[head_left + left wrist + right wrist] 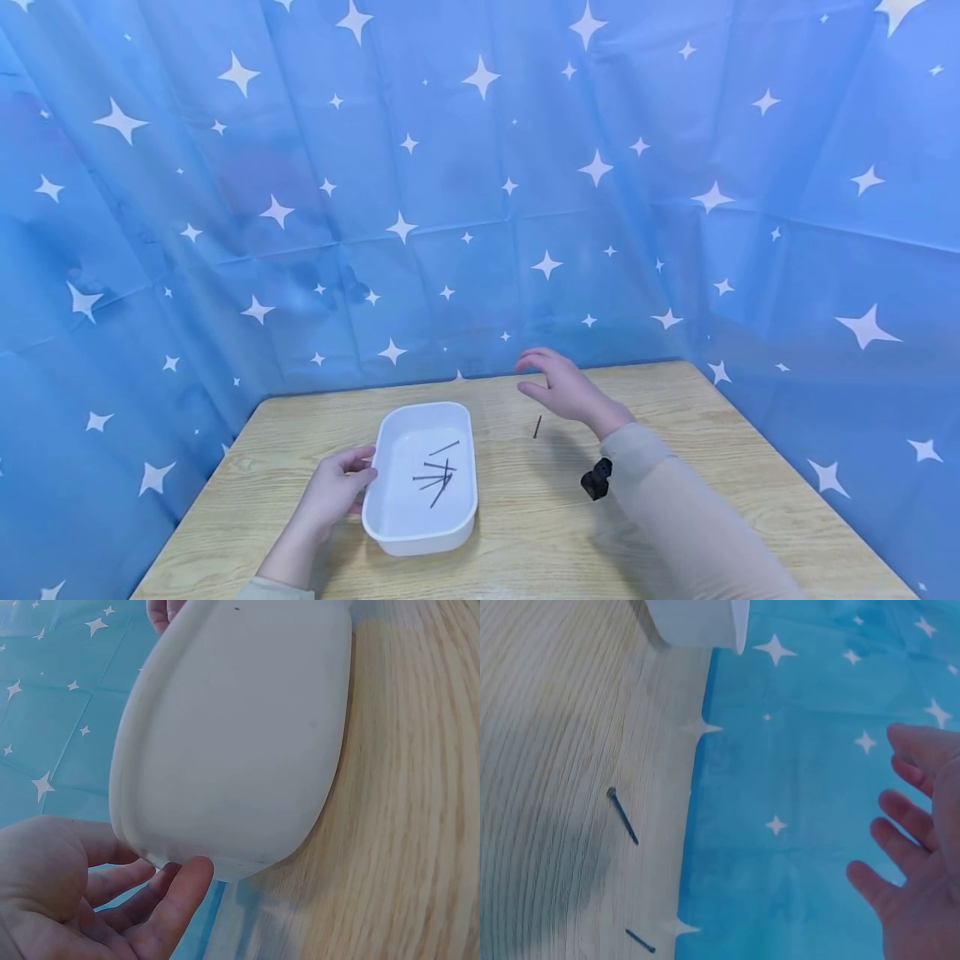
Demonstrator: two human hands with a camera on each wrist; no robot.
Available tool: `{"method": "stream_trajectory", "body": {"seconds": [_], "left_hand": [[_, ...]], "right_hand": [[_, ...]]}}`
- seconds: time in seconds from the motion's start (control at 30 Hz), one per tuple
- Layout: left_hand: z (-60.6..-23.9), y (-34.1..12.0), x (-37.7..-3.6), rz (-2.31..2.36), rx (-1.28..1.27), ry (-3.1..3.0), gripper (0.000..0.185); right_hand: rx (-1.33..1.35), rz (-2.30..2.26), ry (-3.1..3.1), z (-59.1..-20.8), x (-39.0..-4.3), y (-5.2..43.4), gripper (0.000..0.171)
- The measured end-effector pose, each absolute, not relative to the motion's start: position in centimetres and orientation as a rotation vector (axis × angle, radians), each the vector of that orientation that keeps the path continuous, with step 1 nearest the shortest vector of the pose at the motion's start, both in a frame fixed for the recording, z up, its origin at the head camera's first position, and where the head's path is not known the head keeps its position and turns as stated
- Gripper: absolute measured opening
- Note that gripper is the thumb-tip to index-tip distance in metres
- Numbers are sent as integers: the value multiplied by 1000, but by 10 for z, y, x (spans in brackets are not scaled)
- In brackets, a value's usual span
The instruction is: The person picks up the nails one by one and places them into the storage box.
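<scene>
We wear a long-sleeved top in a plain beige, a soft pale tan with no print or pattern that we can see. The right sleeve (690,517) runs the whole length of our forearm and ends in a close cuff at the wrist. A small black device (596,479), blocky in shape, sits at the underside of that cuff. Of the left sleeve (273,588) only the cuff edge shows. Our left hand (337,487) and right hand (566,387) are bare, without gloves, rings or a watch.
</scene>
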State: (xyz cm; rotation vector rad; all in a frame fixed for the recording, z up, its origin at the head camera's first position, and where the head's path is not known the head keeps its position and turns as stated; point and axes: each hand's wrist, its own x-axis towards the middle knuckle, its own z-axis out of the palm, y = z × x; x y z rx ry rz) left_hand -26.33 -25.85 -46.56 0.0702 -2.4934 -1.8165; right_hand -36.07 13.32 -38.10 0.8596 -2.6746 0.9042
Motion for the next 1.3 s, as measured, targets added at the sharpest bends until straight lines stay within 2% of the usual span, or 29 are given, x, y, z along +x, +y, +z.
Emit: {"method": "stream_trajectory", "body": {"seconds": [0.53,0.93,1.3], "left_hand": [[-463,-257,-260,-1828,58,-2486,43],[-464,-258,-260,-1830,72,-2493,43],[-463,-258,-261,-1839,76,-2488,43]], "right_hand": [[785,907,-2749,-399,-372,157,55],[700,922,-2870,-420,-377,163,64],[672,881,-2936,-445,-376,168,62]]}}
